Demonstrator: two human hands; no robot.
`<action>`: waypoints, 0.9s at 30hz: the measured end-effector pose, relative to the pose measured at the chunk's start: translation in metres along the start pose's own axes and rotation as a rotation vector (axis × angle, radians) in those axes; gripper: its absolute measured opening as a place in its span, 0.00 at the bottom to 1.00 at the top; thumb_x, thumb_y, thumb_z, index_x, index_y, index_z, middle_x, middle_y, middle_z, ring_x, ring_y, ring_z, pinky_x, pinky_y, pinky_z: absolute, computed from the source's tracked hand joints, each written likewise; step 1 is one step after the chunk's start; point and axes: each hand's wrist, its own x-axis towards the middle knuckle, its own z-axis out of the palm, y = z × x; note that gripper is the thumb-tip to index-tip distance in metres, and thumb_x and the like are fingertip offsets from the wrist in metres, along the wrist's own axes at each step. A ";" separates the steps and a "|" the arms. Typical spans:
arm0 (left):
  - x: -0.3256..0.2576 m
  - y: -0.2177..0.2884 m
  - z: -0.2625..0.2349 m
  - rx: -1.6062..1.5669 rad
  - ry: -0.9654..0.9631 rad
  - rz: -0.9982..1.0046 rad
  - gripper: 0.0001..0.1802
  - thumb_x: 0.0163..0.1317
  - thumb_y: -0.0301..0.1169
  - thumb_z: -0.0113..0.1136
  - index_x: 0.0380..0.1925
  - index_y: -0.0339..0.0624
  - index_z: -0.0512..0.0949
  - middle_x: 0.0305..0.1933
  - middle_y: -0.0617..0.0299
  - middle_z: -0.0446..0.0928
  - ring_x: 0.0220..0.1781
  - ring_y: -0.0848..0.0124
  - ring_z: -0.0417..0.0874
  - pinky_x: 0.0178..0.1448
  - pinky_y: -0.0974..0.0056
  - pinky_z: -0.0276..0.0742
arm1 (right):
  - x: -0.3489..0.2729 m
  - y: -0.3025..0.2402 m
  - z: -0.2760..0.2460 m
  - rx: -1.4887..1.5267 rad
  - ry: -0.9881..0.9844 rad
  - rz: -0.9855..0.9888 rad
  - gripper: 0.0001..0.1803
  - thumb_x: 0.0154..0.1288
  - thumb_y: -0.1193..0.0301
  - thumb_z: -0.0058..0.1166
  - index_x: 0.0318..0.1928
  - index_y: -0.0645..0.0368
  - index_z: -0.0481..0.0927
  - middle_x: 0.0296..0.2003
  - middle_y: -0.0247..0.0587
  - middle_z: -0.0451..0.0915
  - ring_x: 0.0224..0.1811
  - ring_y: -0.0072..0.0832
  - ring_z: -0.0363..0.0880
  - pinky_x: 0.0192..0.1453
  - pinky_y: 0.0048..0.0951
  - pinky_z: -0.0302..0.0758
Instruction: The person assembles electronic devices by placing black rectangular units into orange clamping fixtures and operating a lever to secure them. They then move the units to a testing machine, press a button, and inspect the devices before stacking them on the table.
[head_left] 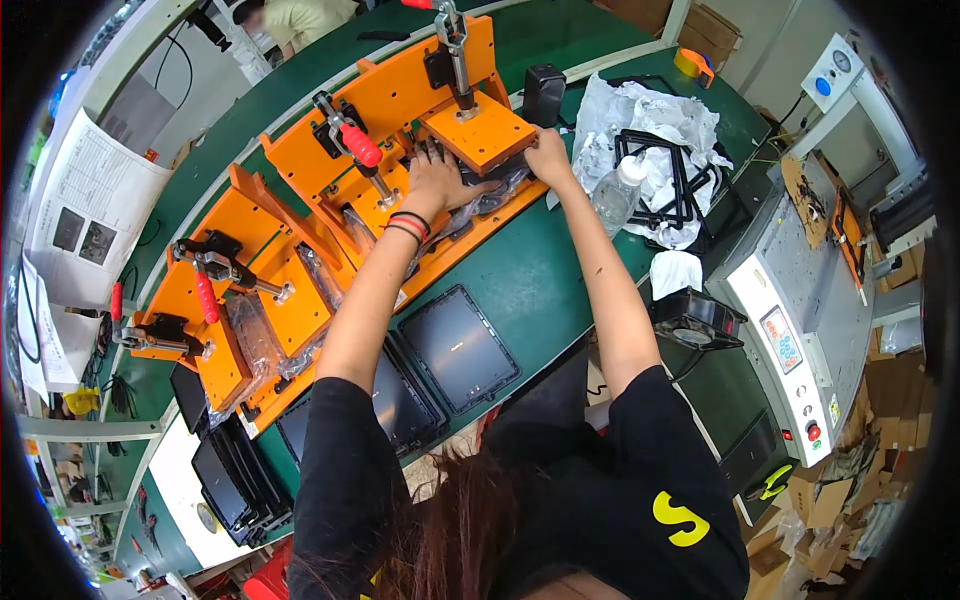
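Head view, upper centre of the frame: I am pressing my left hand, fingers spread flat, on a dark glossy part wrapped in clear crinkled film, which is lying in the orange plastic jig under its flat orange press plate. My right hand is curling loosely over the part's right edge beside that plate; how firmly it is gripping I cannot tell. A red-handled toggle clamp is standing just left of my left hand. Below, toward the frame's centre, two dark rectangular flat panels are lying on the green mat. Crumpled white paper is sitting at upper right.
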 end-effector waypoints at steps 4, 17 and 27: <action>0.013 -0.006 -0.003 -0.033 0.000 -0.013 0.60 0.53 0.75 0.34 0.69 0.33 0.49 0.74 0.41 0.44 0.75 0.47 0.43 0.75 0.50 0.39 | -0.002 -0.005 -0.007 -0.186 -0.035 0.051 0.18 0.51 0.69 0.50 0.44 0.60 0.79 0.40 0.57 0.78 0.45 0.54 0.75 0.51 0.50 0.71; -0.016 0.008 0.002 -0.186 0.223 0.185 0.41 0.66 0.54 0.37 0.64 0.25 0.56 0.70 0.35 0.52 0.74 0.46 0.49 0.75 0.51 0.46 | -0.019 -0.016 0.001 -0.117 0.222 0.092 0.14 0.51 0.79 0.53 0.41 0.65 0.82 0.36 0.54 0.77 0.40 0.48 0.78 0.47 0.41 0.73; 0.004 -0.014 -0.010 -0.156 -0.186 0.220 0.72 0.40 0.84 0.31 0.68 0.27 0.46 0.73 0.36 0.40 0.75 0.40 0.36 0.76 0.50 0.33 | -0.018 -0.012 -0.017 -0.176 0.221 -0.003 0.09 0.56 0.73 0.56 0.35 0.63 0.84 0.30 0.55 0.80 0.37 0.49 0.78 0.44 0.42 0.74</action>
